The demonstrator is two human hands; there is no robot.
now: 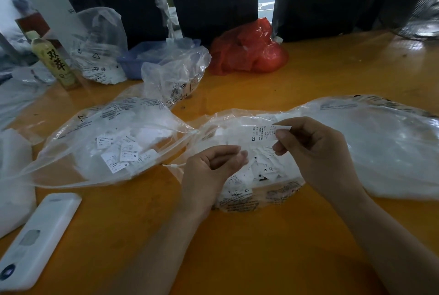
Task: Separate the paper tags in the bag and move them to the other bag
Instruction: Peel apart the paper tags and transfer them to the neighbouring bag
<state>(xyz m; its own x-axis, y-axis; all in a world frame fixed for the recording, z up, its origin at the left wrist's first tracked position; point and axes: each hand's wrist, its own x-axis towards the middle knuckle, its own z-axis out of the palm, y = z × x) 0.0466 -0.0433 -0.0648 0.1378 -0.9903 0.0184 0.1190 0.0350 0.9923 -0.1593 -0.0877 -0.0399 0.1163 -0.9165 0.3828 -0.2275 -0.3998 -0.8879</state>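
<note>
Your right hand (313, 149) pinches an XS paper tag (263, 134) above the open bag (249, 197). Your left hand (209, 171), beside that bag, curls loosely; any hold is unclear.

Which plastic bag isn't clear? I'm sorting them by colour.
The red plastic bag at the far edge of the orange table; every other bag is transparent or whitish.

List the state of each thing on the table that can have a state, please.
Left hand: fingers curled, seems to hold nothing.
Right hand: pinches the XS tag.
XS tag: lifted above the right bag.
Right bag: open, holds tags.
Left bag: open, holds tags.
Red bag: bunched, full.
Bottle: upright, capped.
</note>
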